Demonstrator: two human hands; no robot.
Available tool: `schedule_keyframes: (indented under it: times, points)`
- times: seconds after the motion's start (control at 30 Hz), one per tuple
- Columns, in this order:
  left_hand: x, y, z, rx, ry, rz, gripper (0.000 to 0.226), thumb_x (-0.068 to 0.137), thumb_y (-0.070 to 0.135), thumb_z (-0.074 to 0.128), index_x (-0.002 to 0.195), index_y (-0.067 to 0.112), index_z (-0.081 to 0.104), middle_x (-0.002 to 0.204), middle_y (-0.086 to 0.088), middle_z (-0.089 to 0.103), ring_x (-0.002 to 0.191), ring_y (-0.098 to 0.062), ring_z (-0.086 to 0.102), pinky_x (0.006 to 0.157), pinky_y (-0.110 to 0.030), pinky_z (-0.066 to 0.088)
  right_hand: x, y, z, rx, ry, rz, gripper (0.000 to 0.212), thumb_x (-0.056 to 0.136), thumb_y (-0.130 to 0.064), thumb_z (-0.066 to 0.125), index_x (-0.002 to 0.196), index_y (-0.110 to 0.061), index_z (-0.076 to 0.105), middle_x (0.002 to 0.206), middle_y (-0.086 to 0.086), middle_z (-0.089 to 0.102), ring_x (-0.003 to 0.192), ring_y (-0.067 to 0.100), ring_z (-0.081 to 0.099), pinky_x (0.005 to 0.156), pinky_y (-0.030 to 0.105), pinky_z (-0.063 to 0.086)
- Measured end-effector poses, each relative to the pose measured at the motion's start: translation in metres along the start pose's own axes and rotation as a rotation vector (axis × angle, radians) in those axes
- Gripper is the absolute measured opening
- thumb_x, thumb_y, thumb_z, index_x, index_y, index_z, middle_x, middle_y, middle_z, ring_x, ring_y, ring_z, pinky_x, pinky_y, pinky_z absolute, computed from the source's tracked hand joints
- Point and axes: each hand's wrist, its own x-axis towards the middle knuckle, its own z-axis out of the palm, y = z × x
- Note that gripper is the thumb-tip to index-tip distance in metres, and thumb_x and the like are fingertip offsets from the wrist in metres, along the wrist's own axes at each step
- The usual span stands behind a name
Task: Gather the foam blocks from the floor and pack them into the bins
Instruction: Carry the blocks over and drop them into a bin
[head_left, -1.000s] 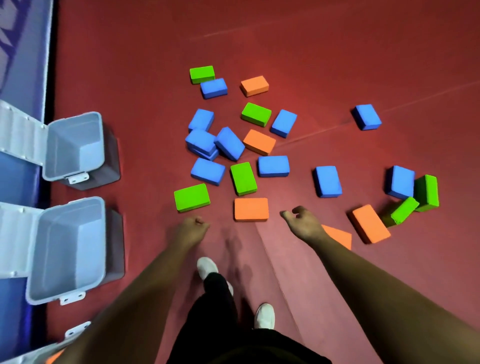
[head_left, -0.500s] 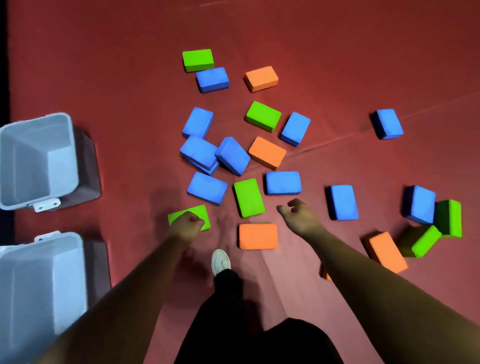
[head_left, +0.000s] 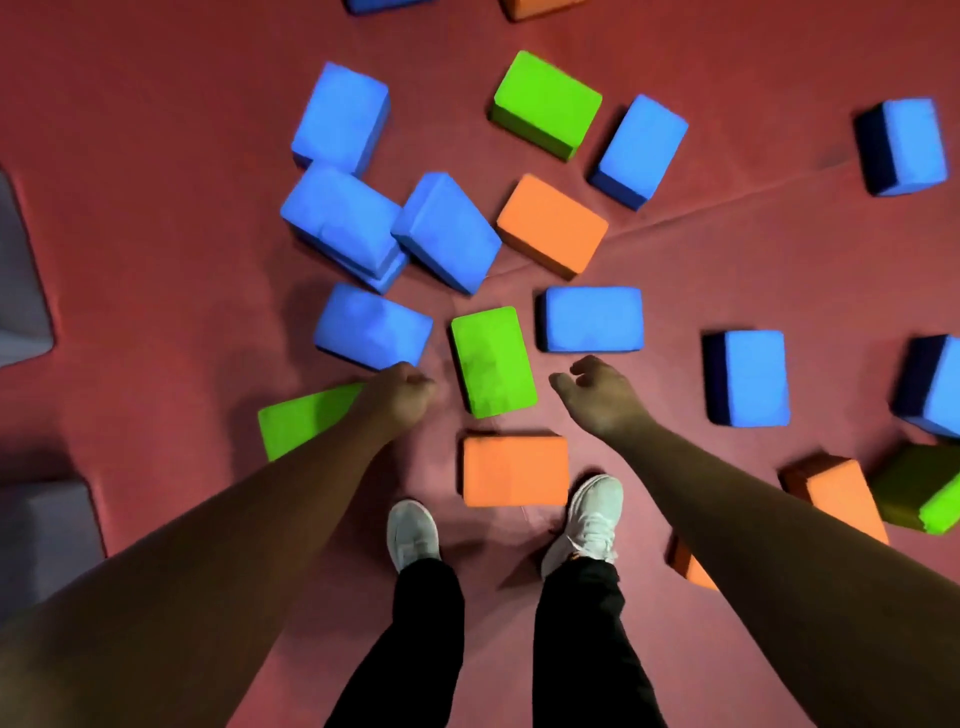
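Hands: your left hand (head_left: 402, 395) is clenched and empty; your right hand (head_left: 597, 397) hangs loosely curled, empty too.
Change: you step closer, so both hands now flank the green block (head_left: 491, 361), beyond the orange block (head_left: 514, 470) at your shoes (head_left: 413, 530).
Bins: the bins (head_left: 23, 291) slip to the left edge, barely in view.
Meaning: nothing is gathered yet; the green block lies flat on the floor (head_left: 156, 156), likely your first pick.

No readable text, label, brand, number or sign shows anywhere in the head view.
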Motion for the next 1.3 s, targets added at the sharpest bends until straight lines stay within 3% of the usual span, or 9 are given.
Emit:
schedule_keyframes:
  times: [0.23, 0.43, 0.53, 0.6, 0.8, 0.93, 1.03, 1.13, 1.3]
  points:
    - [0.156, -0.059, 0.117, -0.096, -0.081, -0.168, 0.04, 0.093, 0.036, 0.054, 0.112, 0.003, 0.066, 0.118, -0.019, 0.066, 0.112, -0.034, 0.063, 0.097, -0.043, 0.051, 0.167, 0.072, 0.115, -0.017, -0.045, 0.031, 0.046, 0.097, -0.036, 0.052, 0.127, -0.002, 0.055, 0.132, 0.018, 0.058, 0.122, 0.032, 0.052, 0.09, 0.03, 0.041]
    - [0.229, -0.081, 0.191, -0.23, -0.012, -0.206, 0.05, 0.091, 0.046, 0.056, 0.113, 0.003, 0.066, 0.113, -0.022, 0.066, 0.108, -0.034, 0.061, 0.07, -0.031, 0.034, 0.244, 0.126, 0.175, 0.035, -0.082, 0.059, 0.053, 0.098, -0.035, 0.051, 0.136, 0.0, 0.044, 0.138, 0.021, 0.051, 0.124, 0.035, 0.049, 0.093, 0.033, 0.041]
    - [0.253, -0.093, 0.214, -0.304, -0.054, -0.214, 0.072, 0.074, 0.059, 0.061, 0.126, 0.008, 0.061, 0.123, -0.011, 0.065, 0.112, -0.027, 0.06, 0.085, -0.029, 0.042, 0.264, 0.141, 0.187, 0.115, -0.135, 0.088, 0.059, 0.098, -0.037, 0.052, 0.142, -0.002, 0.038, 0.143, 0.02, 0.047, 0.13, 0.035, 0.046, 0.101, 0.035, 0.038]
    - [0.272, -0.109, 0.228, -0.434, -0.085, -0.234, 0.08, 0.054, 0.063, 0.064, 0.117, 0.014, 0.066, 0.117, -0.005, 0.069, 0.107, -0.024, 0.065, 0.098, -0.042, 0.05, 0.272, 0.147, 0.192, 0.25, -0.175, 0.118, 0.059, 0.096, -0.04, 0.053, 0.142, -0.004, 0.041, 0.141, 0.015, 0.05, 0.127, 0.03, 0.049, 0.102, 0.034, 0.038]
    - [0.25, -0.097, 0.213, -0.596, 0.076, -0.246, 0.036, 0.074, 0.05, 0.067, 0.091, 0.018, 0.068, 0.11, -0.004, 0.071, 0.103, -0.021, 0.067, 0.099, -0.044, 0.051, 0.267, 0.144, 0.192, 0.495, -0.171, 0.088, 0.037, 0.091, -0.04, 0.063, 0.112, -0.009, 0.066, 0.102, 0.007, 0.069, 0.09, 0.022, 0.063, 0.07, 0.029, 0.048]
    - [0.214, -0.103, 0.187, -0.695, 0.099, -0.217, 0.059, 0.054, 0.032, 0.077, 0.108, 0.017, 0.061, 0.103, -0.009, 0.073, 0.091, -0.025, 0.072, 0.081, -0.048, 0.059, 0.238, 0.144, 0.182, 0.59, -0.245, 0.016, 0.021, 0.084, -0.026, 0.075, 0.097, -0.014, 0.064, 0.086, 0.006, 0.068, 0.09, 0.035, 0.069, 0.08, 0.046, 0.056]
    - [0.189, -0.116, 0.175, -0.736, 0.05, -0.195, 0.031, 0.074, 0.005, 0.072, 0.102, 0.015, 0.062, 0.087, 0.001, 0.076, 0.075, -0.013, 0.071, 0.071, -0.034, 0.059, 0.216, 0.146, 0.19, 0.577, -0.332, -0.073, 0.011, 0.088, -0.018, 0.072, 0.097, -0.022, 0.066, 0.083, 0.002, 0.068, 0.085, 0.027, 0.067, 0.087, 0.042, 0.055]
    - [0.17, -0.134, 0.158, -0.524, 0.183, -0.122, 0.066, 0.063, 0.02, 0.08, 0.118, 0.023, 0.043, 0.115, -0.007, 0.066, 0.093, -0.019, 0.066, 0.079, -0.038, 0.056, 0.2, 0.155, 0.206, 0.344, -0.344, -0.134, 0.021, 0.094, -0.025, 0.064, 0.114, -0.018, 0.068, 0.109, 0.005, 0.07, 0.101, 0.017, 0.064, 0.086, 0.024, 0.049]
    - [0.151, -0.173, 0.154, -0.155, 0.164, 0.009, 0.123, 0.04, 0.046, 0.07, 0.148, 0.015, 0.019, 0.125, 0.0, 0.045, 0.114, -0.016, 0.049, 0.09, -0.029, 0.043, 0.212, 0.193, 0.235, -0.563, -0.249, -0.263, 0.082, 0.08, -0.051, 0.072, 0.147, -0.017, 0.038, 0.141, 0.013, 0.047, 0.128, 0.035, 0.046, 0.106, 0.041, 0.04]
